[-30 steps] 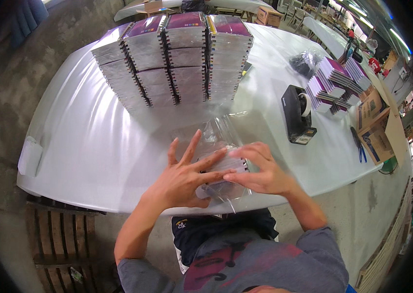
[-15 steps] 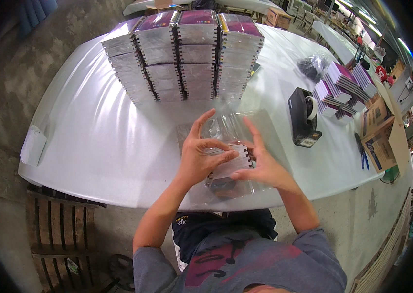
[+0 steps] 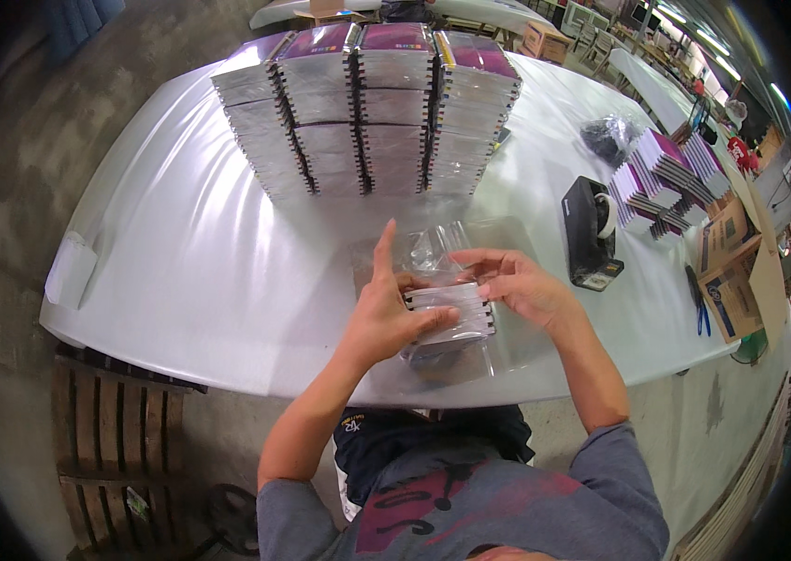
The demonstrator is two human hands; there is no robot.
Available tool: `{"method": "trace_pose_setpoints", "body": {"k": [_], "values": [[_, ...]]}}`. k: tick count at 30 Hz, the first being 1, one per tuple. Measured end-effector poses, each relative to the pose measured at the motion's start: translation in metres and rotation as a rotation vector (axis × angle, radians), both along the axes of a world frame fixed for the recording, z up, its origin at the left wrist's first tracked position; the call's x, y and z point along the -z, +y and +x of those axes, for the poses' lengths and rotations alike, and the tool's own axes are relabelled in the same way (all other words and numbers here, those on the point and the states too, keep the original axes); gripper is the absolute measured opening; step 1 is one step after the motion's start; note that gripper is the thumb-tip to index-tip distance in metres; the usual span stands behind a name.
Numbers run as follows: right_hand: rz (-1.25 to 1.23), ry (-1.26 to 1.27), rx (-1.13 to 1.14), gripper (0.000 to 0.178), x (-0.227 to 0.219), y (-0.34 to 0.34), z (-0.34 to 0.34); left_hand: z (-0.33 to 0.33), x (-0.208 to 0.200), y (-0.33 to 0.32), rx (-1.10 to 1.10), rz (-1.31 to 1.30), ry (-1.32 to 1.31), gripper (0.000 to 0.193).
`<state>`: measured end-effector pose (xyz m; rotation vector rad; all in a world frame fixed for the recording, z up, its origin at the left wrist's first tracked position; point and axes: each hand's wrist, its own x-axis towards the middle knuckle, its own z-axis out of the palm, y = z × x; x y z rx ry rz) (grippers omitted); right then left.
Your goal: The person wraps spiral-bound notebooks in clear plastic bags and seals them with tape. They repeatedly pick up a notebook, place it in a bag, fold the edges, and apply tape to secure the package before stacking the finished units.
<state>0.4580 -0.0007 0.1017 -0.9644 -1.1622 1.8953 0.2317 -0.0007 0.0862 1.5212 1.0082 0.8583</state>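
Note:
A small bundle of spiral-bound notebooks (image 3: 459,329), inside clear plastic wrapping, is at the near edge of the white table, its page edges facing up. My left hand (image 3: 384,313) grips its left side. The thumb lies across the top, the index finger points away, and the other fingers are partly hidden behind the bundle. At the far right corner my right hand (image 3: 528,285) is closed, thumb and fingers pinching the clear plastic there. More of the loose clear plastic sheet (image 3: 517,351) spreads flat under and around the bundle.
Tall plastic-wrapped notebook stacks (image 3: 395,70) stand at the far side. To the right are a black tape dispenser (image 3: 584,229), loose purple notebooks (image 3: 662,159), an open cardboard box (image 3: 730,266), blue-handled scissors (image 3: 701,313) and a crumpled plastic bag (image 3: 609,138). White paper (image 3: 71,269) lies far left.
My right hand has turned and drawn its fingers in at the bundle's far right corner. My left thumb now lies flatter on top. The view has shifted slightly.

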Motion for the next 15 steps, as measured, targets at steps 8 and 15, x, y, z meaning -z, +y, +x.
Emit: {"method": "trace_pose_setpoints", "body": {"k": [8, 15], "values": [[0.134, -0.160, 0.032, 0.021, -0.006, 0.034, -0.027, -0.001, 0.002, 0.003, -0.047, 0.183, 0.123, 0.126], [0.229, -0.035, 0.310, 0.037, -0.007, 0.029, -0.028, 0.000, 0.001, 0.005, 0.008, 0.039, -0.065, 0.120]]}}
